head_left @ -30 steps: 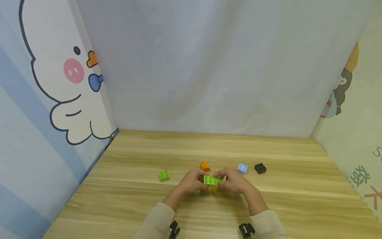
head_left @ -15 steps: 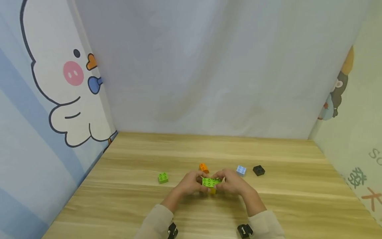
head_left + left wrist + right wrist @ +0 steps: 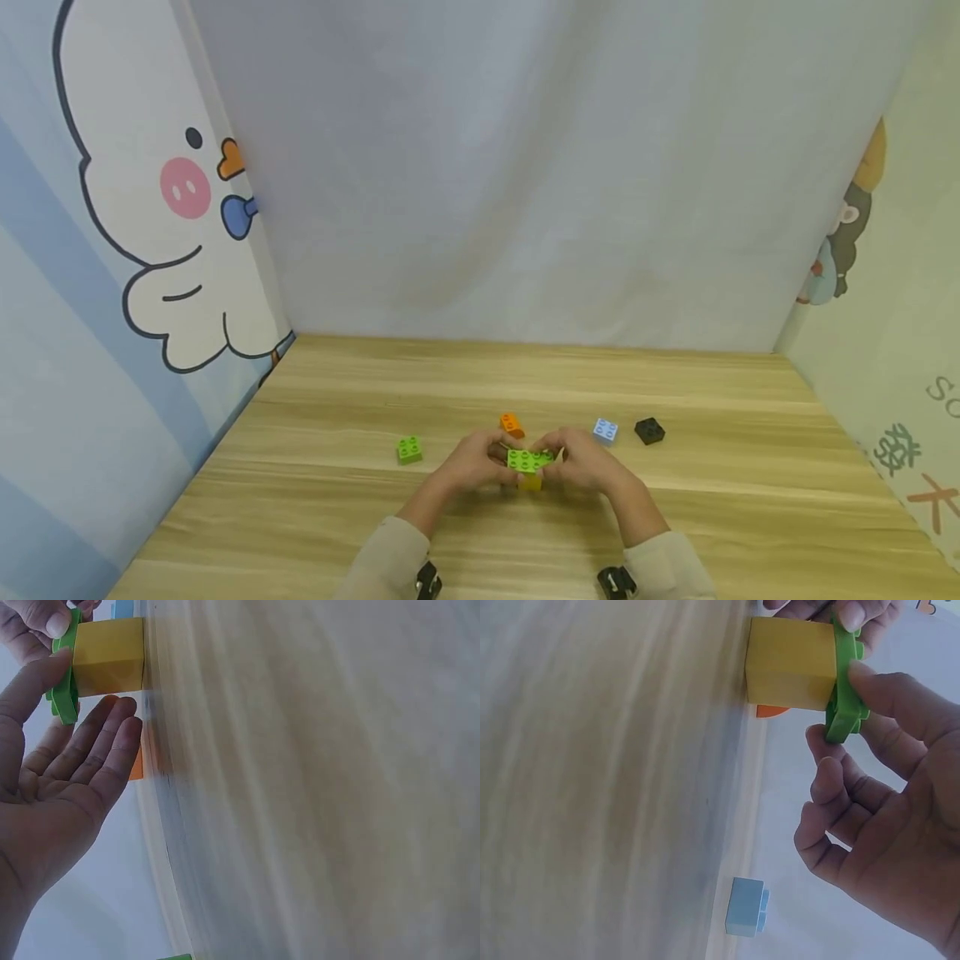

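Observation:
A flat green plate brick [image 3: 529, 459] sits on top of a yellow brick [image 3: 531, 482] that stands on the wooden table [image 3: 525, 375]. My left hand [image 3: 480, 460] holds the plate's left end, with the thumb [image 3: 34, 686] on the studded top and the fingers [image 3: 112, 727] straight beside the yellow brick [image 3: 109, 656]. My right hand [image 3: 581, 460] pinches the right end of the green plate [image 3: 845, 682] between thumb and forefinger, beside the yellow brick [image 3: 791, 664].
An orange brick [image 3: 512, 424] lies just behind the hands. A small green brick [image 3: 408, 450] is to the left. A light blue brick [image 3: 605, 430] and a black brick [image 3: 649, 431] lie to the right. Fabric walls close the table's left, back and right.
Both hands keep hold of the green plate on the yellow brick. Only the view has shifted a little; the loose bricks have not moved.

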`<state>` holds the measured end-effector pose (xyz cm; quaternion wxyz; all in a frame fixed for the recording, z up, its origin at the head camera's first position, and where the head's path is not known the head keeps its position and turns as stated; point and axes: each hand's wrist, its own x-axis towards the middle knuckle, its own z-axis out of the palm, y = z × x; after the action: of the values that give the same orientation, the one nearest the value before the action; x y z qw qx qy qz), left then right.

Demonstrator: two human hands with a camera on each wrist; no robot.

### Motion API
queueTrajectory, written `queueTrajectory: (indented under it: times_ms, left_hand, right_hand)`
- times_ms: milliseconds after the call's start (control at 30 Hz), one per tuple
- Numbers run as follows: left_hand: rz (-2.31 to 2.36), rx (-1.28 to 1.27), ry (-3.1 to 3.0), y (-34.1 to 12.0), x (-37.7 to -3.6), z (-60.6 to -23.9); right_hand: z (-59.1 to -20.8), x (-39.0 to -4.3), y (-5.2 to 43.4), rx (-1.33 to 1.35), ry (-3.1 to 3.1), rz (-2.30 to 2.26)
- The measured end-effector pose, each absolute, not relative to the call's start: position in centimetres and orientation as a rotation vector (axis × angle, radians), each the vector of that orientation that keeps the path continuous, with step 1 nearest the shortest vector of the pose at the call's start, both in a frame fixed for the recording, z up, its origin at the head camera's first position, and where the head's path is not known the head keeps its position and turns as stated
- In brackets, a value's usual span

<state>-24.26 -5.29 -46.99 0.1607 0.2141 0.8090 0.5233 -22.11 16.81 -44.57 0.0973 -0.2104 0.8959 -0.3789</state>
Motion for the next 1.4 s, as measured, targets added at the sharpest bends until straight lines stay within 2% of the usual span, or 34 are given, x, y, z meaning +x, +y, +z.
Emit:
queueTrajectory:
  times_ms: [500, 833, 1400]
  left_hand:
    - [1.484, 0.657, 2.334, -5.5, -24.2, -47.1]
    - [1.483, 0.603, 2.338, -5.3, -24.2, -47.0]
    - [1.467, 0.585, 2.336, -5.1, -24.1, -47.1]
  right_hand:
    - [-44.9, -22.1, 17.5, -0.587, 2.569, -1.244]
    - [-44.7, -21.7, 18.3, -0.542, 2.558, -1.333]
    - [-45.6, -21.5, 21.5, -0.553, 2.653, -1.337]
